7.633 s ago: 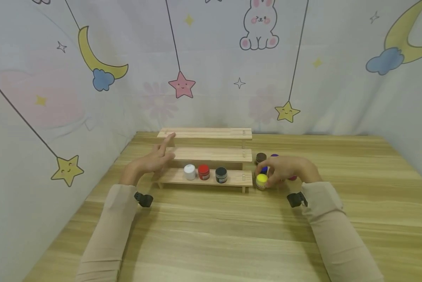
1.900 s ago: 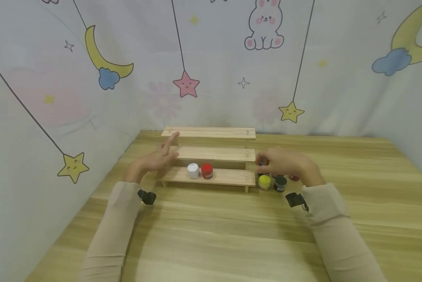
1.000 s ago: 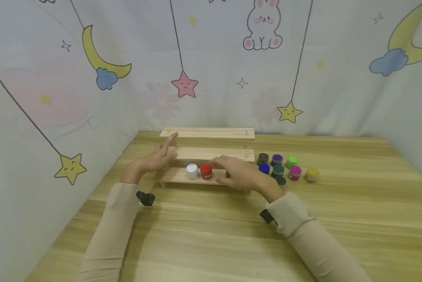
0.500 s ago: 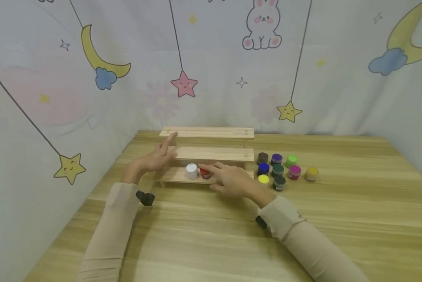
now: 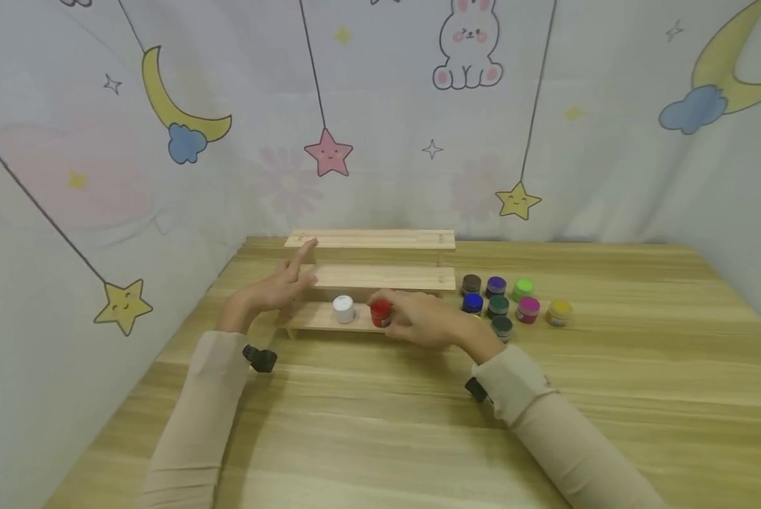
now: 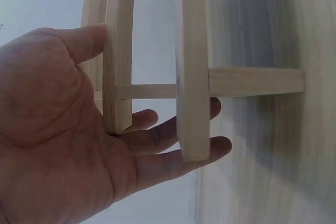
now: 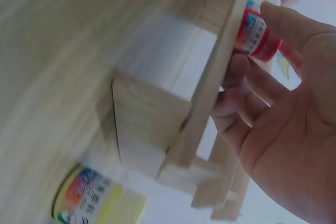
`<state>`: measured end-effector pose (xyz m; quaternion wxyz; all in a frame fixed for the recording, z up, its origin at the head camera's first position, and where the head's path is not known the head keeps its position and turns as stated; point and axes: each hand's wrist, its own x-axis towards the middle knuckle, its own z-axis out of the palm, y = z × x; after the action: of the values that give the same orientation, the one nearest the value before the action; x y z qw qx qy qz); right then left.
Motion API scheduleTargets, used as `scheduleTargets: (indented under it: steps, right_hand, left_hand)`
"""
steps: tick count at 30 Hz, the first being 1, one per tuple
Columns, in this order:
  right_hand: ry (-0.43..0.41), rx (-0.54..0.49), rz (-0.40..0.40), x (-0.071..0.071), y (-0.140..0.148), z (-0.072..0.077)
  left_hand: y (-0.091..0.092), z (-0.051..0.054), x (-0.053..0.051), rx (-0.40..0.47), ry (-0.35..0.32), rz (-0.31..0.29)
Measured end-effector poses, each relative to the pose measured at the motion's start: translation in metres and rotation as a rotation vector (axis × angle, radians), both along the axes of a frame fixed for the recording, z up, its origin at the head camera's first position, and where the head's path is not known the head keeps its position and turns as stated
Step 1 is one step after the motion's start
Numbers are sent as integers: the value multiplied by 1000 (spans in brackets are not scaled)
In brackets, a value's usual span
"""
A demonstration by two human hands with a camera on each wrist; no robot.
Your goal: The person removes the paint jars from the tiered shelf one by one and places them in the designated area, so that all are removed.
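A three-tier wooden rack (image 5: 370,276) stands on the table. On its bottom shelf a white paint jar (image 5: 343,309) sits to the left of a red paint jar (image 5: 381,314). My right hand (image 5: 427,318) pinches the red jar between thumb and fingers. In the right wrist view that hand (image 7: 299,108) is at the red jar (image 7: 257,36), close to the shelf board. My left hand (image 5: 272,291) rests against the rack's left end. Its thumb touches a board and its fairly straight fingers (image 6: 163,166) run past the board ends in the left wrist view.
Right of the rack stand several more jars: brown (image 5: 471,285), purple (image 5: 496,287), light green (image 5: 523,288), blue (image 5: 473,303), dark green (image 5: 497,306), magenta (image 5: 528,309), ochre (image 5: 559,312) and black (image 5: 502,327). A yellow jar (image 7: 89,198) is mostly hidden by my right arm in the head view.
The black jar, earlier on the bottom shelf, stands on the table. My right hand has come from the table jars to the red jar, which has shifted right. The left hand stays put.
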<state>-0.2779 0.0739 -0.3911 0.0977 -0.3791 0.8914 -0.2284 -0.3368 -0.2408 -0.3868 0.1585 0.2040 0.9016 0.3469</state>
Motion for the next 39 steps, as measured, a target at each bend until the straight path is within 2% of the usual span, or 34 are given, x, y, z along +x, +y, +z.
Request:
scheduleTargets:
  steps: [3,7,10,13,20,23,26,32,39]
  right_hand:
    - [-61,-22,10,-2,7,2]
    - [-211,-34,-32,-2,17,8]
    - [-287,-38,-50,-2,24,14]
    - [-294,-32,-30,-2,29,19]
    - [-133,63,-4,-7,40,27]
    - [-117,72,-16,-8,46,29]
    - [-139,84,-39,-8,53,30]
    - [-259,101,-131,-8,67,40]
    - [-310,50,-134,-8,92,47]
  left_hand:
    - [-1,-2,-1,0,3,-4]
    - [0,-2,0,1,22,-15]
    - [1,-1,0,-5,27,-15]
    - [0,-1,0,-3,10,-20]
    - [-4,-6,-5,9,-13,-9]
    - [-3,-5,-4,17,-6,-21]
    - [-1,-1,-1,18,-1,-37]
    - [1,0,-3,1,21,-28]
    - [0,-1,-3,1,-10,-9]
